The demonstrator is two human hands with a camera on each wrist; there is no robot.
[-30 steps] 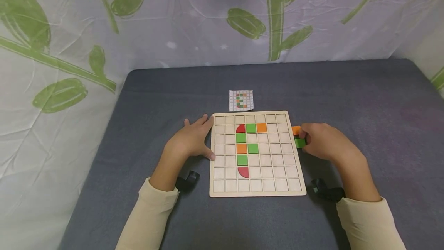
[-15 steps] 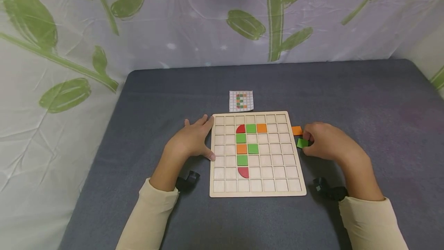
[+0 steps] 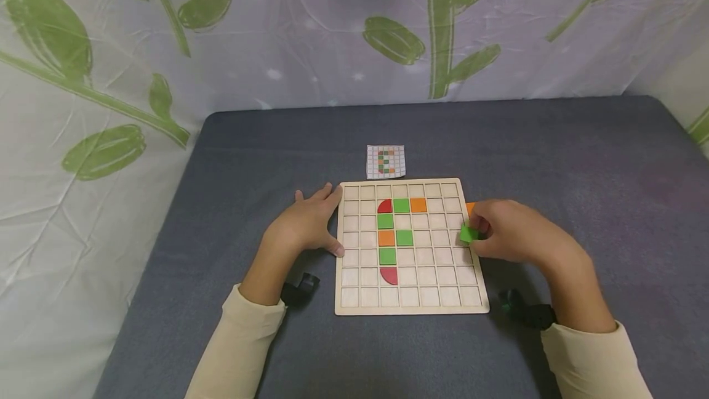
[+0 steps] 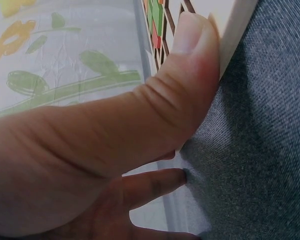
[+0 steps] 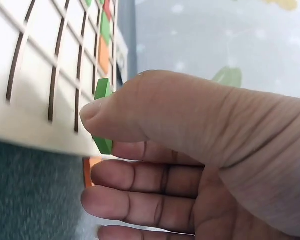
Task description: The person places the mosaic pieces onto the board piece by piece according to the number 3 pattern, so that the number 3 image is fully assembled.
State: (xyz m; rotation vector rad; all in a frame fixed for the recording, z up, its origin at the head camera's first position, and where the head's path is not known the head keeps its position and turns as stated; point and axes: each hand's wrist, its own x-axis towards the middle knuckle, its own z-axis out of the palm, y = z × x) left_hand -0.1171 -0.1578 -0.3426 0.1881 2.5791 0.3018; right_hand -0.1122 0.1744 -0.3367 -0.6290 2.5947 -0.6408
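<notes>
A pale wooden grid board (image 3: pixel 437 310) lies on the table with red, green and orange tiles set in its cells. My left hand (image 3: pixel 304 223) touches its left edge, fingers spread; in the left wrist view the thumb (image 4: pixel 195 60) lies over the rim. Between thumb and fingertips, my right hand (image 3: pixel 515 229) pinches a green square tile (image 3: pixel 468 234) over the board's right border. The right wrist view shows this green tile (image 5: pixel 104 142) tilted on edge. Just beyond the border, an orange tile (image 3: pixel 471 207) is mostly hidden by the right hand.
A small printed card (image 3: pixel 385 162) with a coloured grid pattern lies behind the board on the dark cloth-covered table (image 3: pixel 266 153). Leaf-patterned sheeting (image 3: pixel 310 36) hangs at the back and left. Each wrist carries a black camera.
My right hand has pulled the green tile away from beside the orange one, then carried it left over the board's right edge. My left hand has stayed in place.
</notes>
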